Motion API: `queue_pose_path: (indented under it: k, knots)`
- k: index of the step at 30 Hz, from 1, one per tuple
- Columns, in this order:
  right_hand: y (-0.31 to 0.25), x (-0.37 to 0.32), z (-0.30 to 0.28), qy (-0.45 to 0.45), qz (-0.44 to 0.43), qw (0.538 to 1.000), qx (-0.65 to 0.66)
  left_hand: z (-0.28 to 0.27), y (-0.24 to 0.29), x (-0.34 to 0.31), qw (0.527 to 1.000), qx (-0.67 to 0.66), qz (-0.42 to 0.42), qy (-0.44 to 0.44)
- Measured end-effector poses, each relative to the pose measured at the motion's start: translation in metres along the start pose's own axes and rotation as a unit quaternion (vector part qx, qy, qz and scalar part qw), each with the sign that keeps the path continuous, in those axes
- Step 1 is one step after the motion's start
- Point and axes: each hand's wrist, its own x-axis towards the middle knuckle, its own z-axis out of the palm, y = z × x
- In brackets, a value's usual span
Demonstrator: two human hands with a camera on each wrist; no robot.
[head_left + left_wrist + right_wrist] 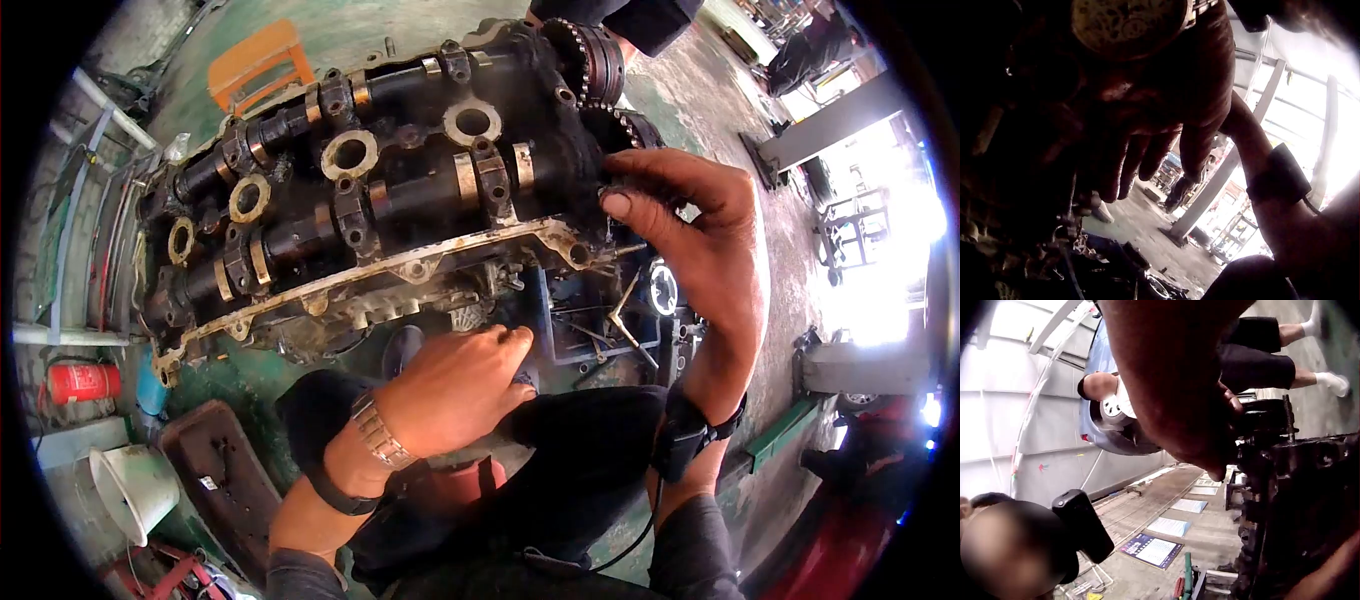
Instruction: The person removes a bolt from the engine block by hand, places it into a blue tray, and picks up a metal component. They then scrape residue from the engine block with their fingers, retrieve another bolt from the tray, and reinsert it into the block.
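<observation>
A greasy engine cylinder head (400,265) lies across the head view, with two dark camshafts (420,200) running along it and toothed sprockets (597,65) at its right end. At that end is my right hand (705,220), thumb and fingers bent in against the dark corner by the nearer sprocket. I cannot tell whether something small is pinched between them. My left hand (460,385), with a metal watch (380,432) on its wrist, hovers in front of the cylinder head's near edge. Its fingers (1113,165) hang down loosely in the left wrist view, holding nothing.
Beneath the near edge stands a blue tray (545,320) with tools. A brown bin (215,455), a white bucket (135,490) and a fire extinguisher (84,382) are at left. An orange stool (255,60) stands behind. Another person (1260,359) is near the sprocket end.
</observation>
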Motion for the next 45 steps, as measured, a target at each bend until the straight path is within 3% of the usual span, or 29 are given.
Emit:
queue_pose_path:
  k: [3, 5, 9, 12, 19, 34, 45]
  knots:
    - [-0.003, 0.0, -0.004, -0.022, 0.006, 0.999, -0.047, 0.0, 0.0, 0.0, 1.0, -0.001, 0.002, 0.003]
    - [-0.002, -0.002, -0.006, 0.054, 0.027, 0.998, 0.014, 0.0, 0.0, 0.0, 1.0, -0.001, 0.002, 0.003]
    - [0.002, -0.001, -0.011, 0.094, 0.017, 0.995, 0.042, 0.003, -0.002, 0.001, 1.0, 0.001, 0.007, 0.005]
    - [0.005, 0.002, -0.011, 0.065, -0.088, 0.994, 0.019, 0.002, 0.0, 0.002, 1.0, 0.004, 0.009, 0.003]
    - [0.006, 0.004, -0.006, -0.005, -0.123, 0.989, -0.085, 0.004, 0.0, 0.004, 1.0, 0.001, 0.014, 0.006]
    - [-0.009, 0.004, 0.015, 0.079, -0.094, 0.976, -0.178, 0.004, 0.001, 0.001, 1.0, -0.008, 0.022, 0.01]
    - [-0.009, 0.001, 0.018, 0.091, -0.04, 0.982, -0.159, 0.003, 0.0, 0.003, 0.999, -0.013, 0.037, 0.037]
